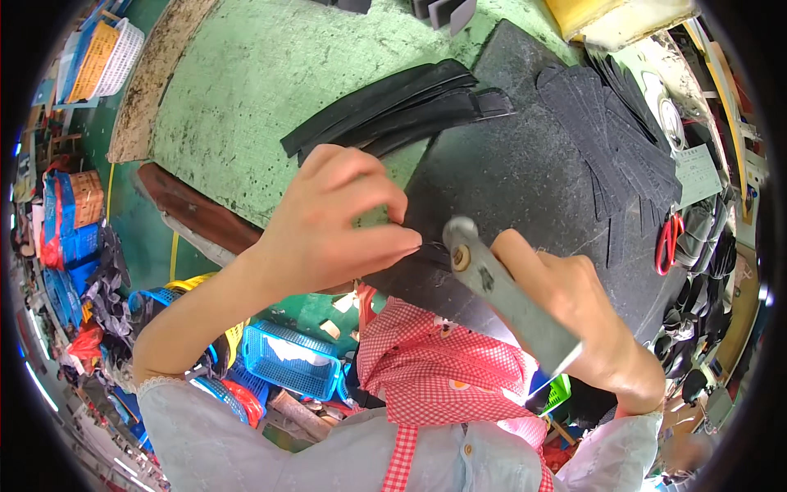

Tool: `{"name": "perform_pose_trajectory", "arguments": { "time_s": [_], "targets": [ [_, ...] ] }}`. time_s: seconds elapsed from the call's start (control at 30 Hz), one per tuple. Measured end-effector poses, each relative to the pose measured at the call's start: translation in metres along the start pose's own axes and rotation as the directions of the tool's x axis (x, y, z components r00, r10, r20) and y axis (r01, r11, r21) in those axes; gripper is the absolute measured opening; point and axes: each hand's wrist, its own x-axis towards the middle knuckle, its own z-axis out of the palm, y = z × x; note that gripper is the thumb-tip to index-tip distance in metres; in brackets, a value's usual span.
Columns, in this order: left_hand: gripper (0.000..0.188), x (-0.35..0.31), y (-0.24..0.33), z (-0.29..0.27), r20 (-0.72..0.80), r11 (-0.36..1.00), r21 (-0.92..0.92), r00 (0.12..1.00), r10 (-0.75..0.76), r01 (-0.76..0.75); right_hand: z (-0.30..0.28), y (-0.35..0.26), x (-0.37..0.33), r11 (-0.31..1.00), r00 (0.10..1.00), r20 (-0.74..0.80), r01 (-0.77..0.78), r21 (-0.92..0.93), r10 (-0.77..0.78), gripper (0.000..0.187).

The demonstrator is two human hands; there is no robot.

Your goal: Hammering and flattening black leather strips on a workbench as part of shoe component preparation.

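Note:
My right hand (566, 295) is closed around a hammer; its grey metal hammer head (516, 299) lies across the view, the rounded end over the dark slab (500, 180). Most of the handle is hidden. Close to that rounded end, my left hand (332, 217) pinches with thumb and forefinger at a narrow black strip (433, 256) lying low on the slab's near part. Beyond my left hand, a fanned stack of long black strips (385, 107) rests partly on the green tabletop (238, 90) and partly on the slab.
More dark strips (615, 135) are piled on the slab's right, near red-handled scissors (669, 244) and a pale green paper (697, 174). A yellow block (619, 18) and black pieces (443, 12) sit at the far edge. Below the table stands a blue basket (291, 362).

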Motion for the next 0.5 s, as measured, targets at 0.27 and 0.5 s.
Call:
{"name": "perform_pose_trajectory", "arguments": {
  "time_s": [0.27, 0.5],
  "targets": [
    [0.029, -0.023, 0.039, 0.014, 0.031, 0.99, -0.061, 0.991, 0.131, -0.129, -0.001, -0.008, 0.011, 0.998, 0.991, 0.123, -0.054, 0.022, 0.051, 0.021],
    [0.028, 0.0, 0.075, 0.059, -0.04, 0.989, -0.145, 0.999, 0.033, -0.039, -0.005, 0.0, 0.016, 0.98, 0.991, 0.091, -0.107, 0.165, 0.093, 0.027]
  ]
}}
